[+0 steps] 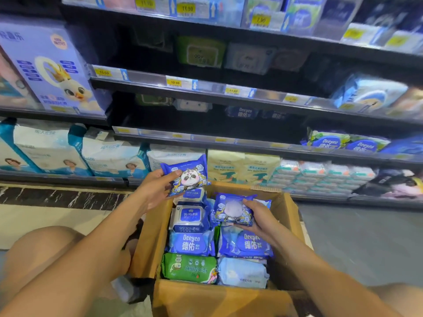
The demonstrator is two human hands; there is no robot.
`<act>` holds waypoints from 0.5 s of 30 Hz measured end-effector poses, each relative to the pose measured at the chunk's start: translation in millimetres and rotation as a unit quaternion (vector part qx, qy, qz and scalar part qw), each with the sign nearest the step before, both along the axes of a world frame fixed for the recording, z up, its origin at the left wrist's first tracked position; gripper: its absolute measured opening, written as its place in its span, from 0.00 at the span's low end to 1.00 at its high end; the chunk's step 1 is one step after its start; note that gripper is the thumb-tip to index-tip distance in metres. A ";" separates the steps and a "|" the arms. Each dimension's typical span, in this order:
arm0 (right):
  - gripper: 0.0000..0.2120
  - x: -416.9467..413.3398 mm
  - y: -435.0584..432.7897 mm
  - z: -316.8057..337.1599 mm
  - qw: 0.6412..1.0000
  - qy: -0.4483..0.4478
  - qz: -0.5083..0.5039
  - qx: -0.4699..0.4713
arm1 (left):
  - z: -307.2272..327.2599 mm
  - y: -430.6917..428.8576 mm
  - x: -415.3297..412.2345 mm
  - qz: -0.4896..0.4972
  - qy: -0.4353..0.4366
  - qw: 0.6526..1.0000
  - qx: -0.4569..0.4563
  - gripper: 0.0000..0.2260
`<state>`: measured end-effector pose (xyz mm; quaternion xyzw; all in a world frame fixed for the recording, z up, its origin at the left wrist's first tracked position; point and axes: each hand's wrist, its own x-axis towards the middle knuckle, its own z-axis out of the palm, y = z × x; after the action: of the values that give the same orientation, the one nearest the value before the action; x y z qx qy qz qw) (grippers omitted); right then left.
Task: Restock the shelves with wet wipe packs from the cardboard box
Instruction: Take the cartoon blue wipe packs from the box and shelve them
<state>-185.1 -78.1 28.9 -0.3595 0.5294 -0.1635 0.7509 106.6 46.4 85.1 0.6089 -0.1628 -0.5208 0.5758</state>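
An open cardboard box stands on the floor between my knees, filled with several wet wipe packs: blue Deeyeo packs, a green pack and a pale blue one. My left hand grips a small blue panda pack above the box's far left corner. My right hand holds a second small blue pack just over the box's right half.
Dark store shelves with yellow price tags rise in front; the middle shelves hold a few wipe packs set far back. Large tissue and diaper bags fill the bottom shelf. A purple box stands at the left.
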 end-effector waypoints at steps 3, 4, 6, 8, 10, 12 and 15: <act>0.20 -9.2 -27.5 31.2 0.999 -0.018 -0.004 -0.039 | 26.5 -20.0 -8.2 -0.012 -0.028 0.999 -0.019 0.16; 0.14 -12.5 -36.3 42.6 0.998 -0.030 -0.010 -0.049 | 36.4 -27.9 -11.2 -0.018 -0.032 0.999 -0.027 0.15; 0.10 -19.8 -53.5 66.3 0.996 -0.058 -0.023 -0.062 | 57.9 -44.7 -17.0 -0.035 -0.029 0.998 -0.054 0.14; 0.24 -27.3 -71.0 90.1 0.992 -0.074 -0.025 -0.101 | 81.0 -62.9 -22.8 -0.058 -0.030 0.995 -0.080 0.15; 0.37 -36.5 -88.2 112.8 0.987 -0.073 -0.025 -0.139 | 104.8 -80.6 -30.5 -0.082 -0.037 0.990 -0.112 0.19; 0.42 -49.2 -105.9 132.5 0.980 -0.080 -0.050 -0.174 | 129.2 -97.1 -42.1 -0.103 -0.052 0.984 -0.138 0.26; 0.22 -66.9 -122.0 170.2 0.965 -0.113 -0.098 -0.214 | 160.3 -125.8 -58.3 -0.139 -0.083 0.972 -0.170 0.33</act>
<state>-252.0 -200.1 199.1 -0.4374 0.4265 -0.3855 0.6915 48.3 -79.4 245.4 0.5144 -0.3798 -0.5081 0.5771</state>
